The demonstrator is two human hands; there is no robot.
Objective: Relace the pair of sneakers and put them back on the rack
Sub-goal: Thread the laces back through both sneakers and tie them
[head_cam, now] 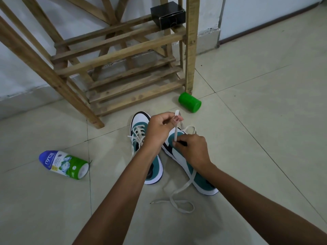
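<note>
Now the left hand point(160, 129) and right hand point(192, 149) both pinch the lace point(176, 133) over the right sneaker point(185, 165) at 6 o'clock from the rack point(123, 68), so next it likely needs threading through a hole.

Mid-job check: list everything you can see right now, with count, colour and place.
sneakers: 2, teal, white and black, on the floor side by side; left sneaker laced, right sneaker part laced
lace: 1, off-white, runs from the right sneaker and trails onto the floor
rack: 1, bare wood, against the wall behind the sneakers
box: 1, black, on a rack shelf
jar: 1, green, lying by the rack's leg
bottle: 1, white, blue and green, lying on the floor at left
left hand: pinches the lace's upper end
right hand: pinches the lace lower, at the right sneaker
</note>
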